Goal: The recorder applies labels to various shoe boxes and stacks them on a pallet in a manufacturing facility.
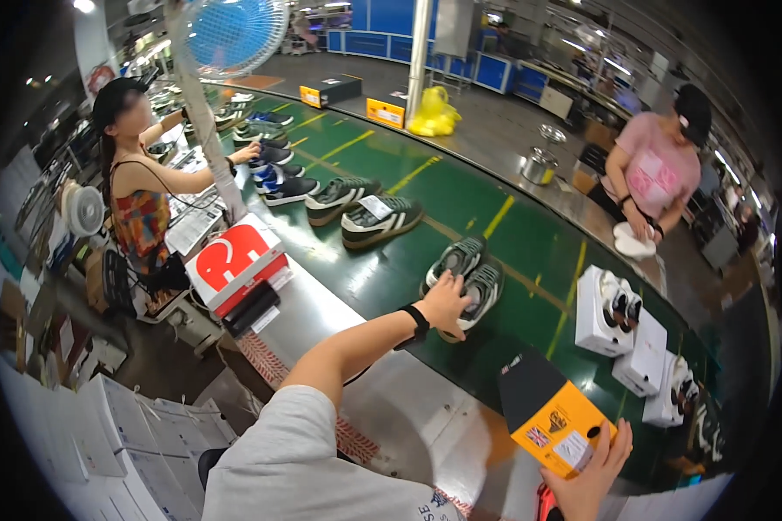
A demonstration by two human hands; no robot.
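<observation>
At the far left, a person in a patterned top stands at the dark green conveyor belt (382, 260), one hand on a dark sneaker. Near them a red cardboard shoebox with a white mark (235, 260) lies on the metal table edge (391, 408). Two yellow-and-black boxes (330, 90) sit on the belt's far side, and a white oblong tag (376, 207) lies on one of two grey-striped sneakers. At the centre the left hand (443, 300), wearing a black wristband, rests with spread fingers on a pair of grey-green sneakers (469, 278) lying side by side on the belt. Lower right, the right hand (595, 469) grips one yellow-and-black shoebox with a white label (552, 417) by its corner, over the table edge. Beyond it, three white open boxes (595, 313) hold shoes. A person in a pink shirt stands behind.
</observation>
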